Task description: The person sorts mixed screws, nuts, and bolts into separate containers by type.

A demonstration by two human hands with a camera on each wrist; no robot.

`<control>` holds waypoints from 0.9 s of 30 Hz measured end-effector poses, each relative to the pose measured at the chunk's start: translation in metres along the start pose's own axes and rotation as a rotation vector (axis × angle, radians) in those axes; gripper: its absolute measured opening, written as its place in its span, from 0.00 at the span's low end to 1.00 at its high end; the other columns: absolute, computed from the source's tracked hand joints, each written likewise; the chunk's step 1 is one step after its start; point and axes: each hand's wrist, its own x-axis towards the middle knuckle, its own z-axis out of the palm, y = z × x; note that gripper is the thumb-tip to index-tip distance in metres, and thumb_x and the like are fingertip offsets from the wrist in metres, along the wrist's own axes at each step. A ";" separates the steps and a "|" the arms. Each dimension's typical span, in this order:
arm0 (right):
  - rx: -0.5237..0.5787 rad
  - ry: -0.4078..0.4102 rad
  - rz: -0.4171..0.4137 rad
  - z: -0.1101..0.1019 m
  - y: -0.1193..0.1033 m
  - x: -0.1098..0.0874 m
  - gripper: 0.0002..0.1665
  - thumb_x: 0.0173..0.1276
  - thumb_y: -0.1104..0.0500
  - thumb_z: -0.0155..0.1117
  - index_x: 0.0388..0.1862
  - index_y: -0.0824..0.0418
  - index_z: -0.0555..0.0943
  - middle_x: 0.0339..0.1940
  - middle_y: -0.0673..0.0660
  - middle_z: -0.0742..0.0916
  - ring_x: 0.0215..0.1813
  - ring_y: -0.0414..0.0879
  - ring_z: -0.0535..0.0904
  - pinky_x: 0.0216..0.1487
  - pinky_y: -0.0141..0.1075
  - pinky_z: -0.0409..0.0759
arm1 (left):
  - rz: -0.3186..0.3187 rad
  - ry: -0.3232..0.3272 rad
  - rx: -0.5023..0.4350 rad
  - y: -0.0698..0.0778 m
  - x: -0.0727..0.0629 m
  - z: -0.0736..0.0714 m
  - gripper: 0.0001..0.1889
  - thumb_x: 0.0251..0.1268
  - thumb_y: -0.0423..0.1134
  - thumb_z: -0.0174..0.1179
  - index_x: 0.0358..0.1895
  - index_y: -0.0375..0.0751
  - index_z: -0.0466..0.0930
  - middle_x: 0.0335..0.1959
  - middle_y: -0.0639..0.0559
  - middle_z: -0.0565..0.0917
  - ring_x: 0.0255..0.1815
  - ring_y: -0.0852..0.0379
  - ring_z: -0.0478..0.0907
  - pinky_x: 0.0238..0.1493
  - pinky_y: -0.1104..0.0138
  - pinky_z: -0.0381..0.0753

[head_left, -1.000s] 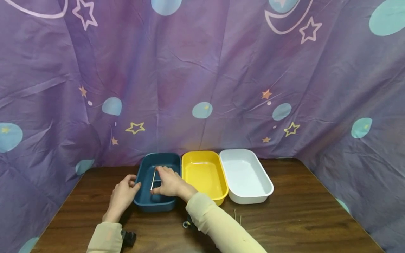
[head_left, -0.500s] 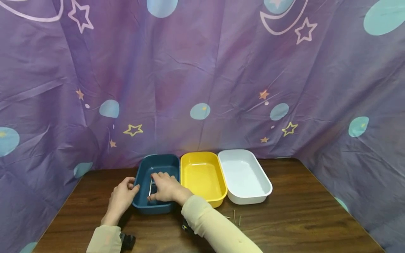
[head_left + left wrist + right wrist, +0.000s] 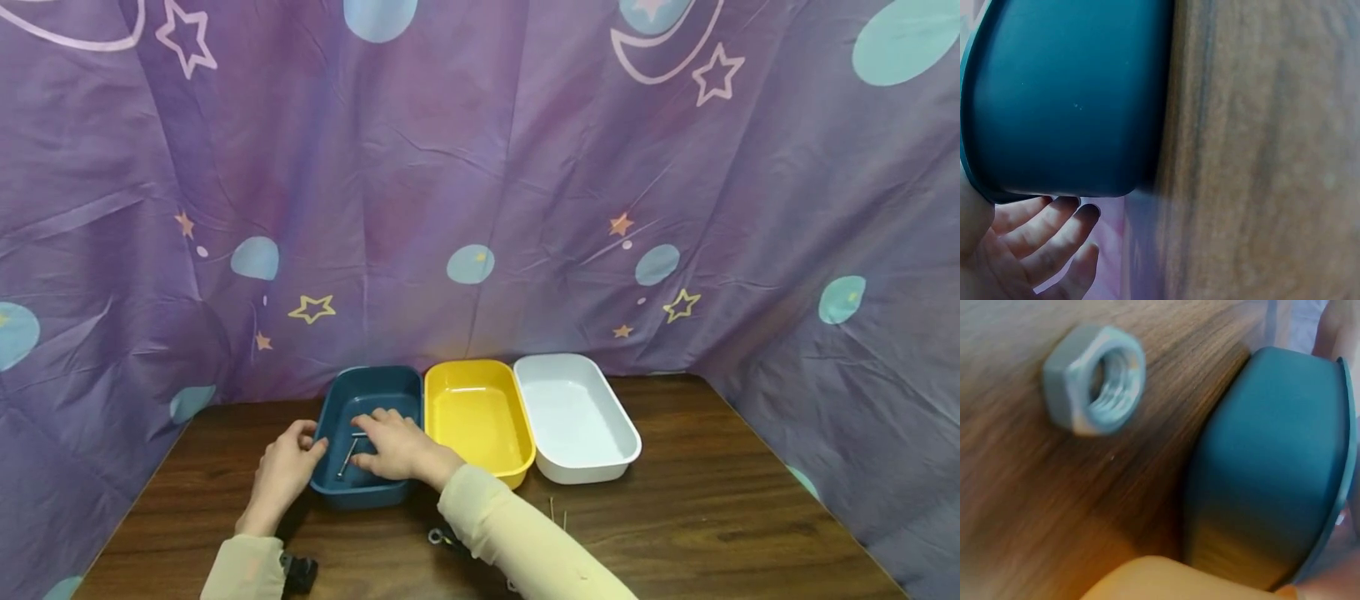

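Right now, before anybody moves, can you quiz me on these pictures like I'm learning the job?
1. What colour is the middle box?

2. True or false: the right hand is over the white box.

3. Which metal thing shows up big in the right wrist view?
A) a spoon
B) a hex nut
C) a door key

Key:
1. Yellow.
2. False: it is over the dark blue box.
3. B.
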 end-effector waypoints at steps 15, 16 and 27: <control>-0.182 0.022 -0.222 -0.034 0.005 -0.037 0.31 0.70 0.44 0.61 0.69 0.53 0.72 0.61 0.54 0.78 0.58 0.46 0.72 0.56 0.40 0.72 | 0.005 -0.001 0.004 0.002 0.001 -0.004 0.22 0.68 0.43 0.59 0.60 0.36 0.72 0.45 0.39 0.83 0.45 0.37 0.79 0.40 0.44 0.73; -0.205 0.031 -0.247 -0.037 0.006 -0.040 0.30 0.70 0.44 0.61 0.68 0.52 0.72 0.59 0.53 0.78 0.56 0.46 0.73 0.55 0.39 0.72 | 0.005 0.000 0.005 0.002 0.001 -0.004 0.22 0.68 0.43 0.58 0.60 0.35 0.72 0.45 0.39 0.83 0.45 0.37 0.79 0.40 0.44 0.73; -0.387 0.079 -0.414 -0.067 0.028 -0.110 0.27 0.66 0.47 0.66 0.62 0.52 0.76 0.52 0.52 0.80 0.53 0.45 0.76 0.49 0.40 0.74 | 0.005 0.002 0.002 0.001 -0.002 -0.001 0.22 0.67 0.43 0.59 0.60 0.36 0.73 0.45 0.40 0.83 0.45 0.37 0.79 0.40 0.45 0.73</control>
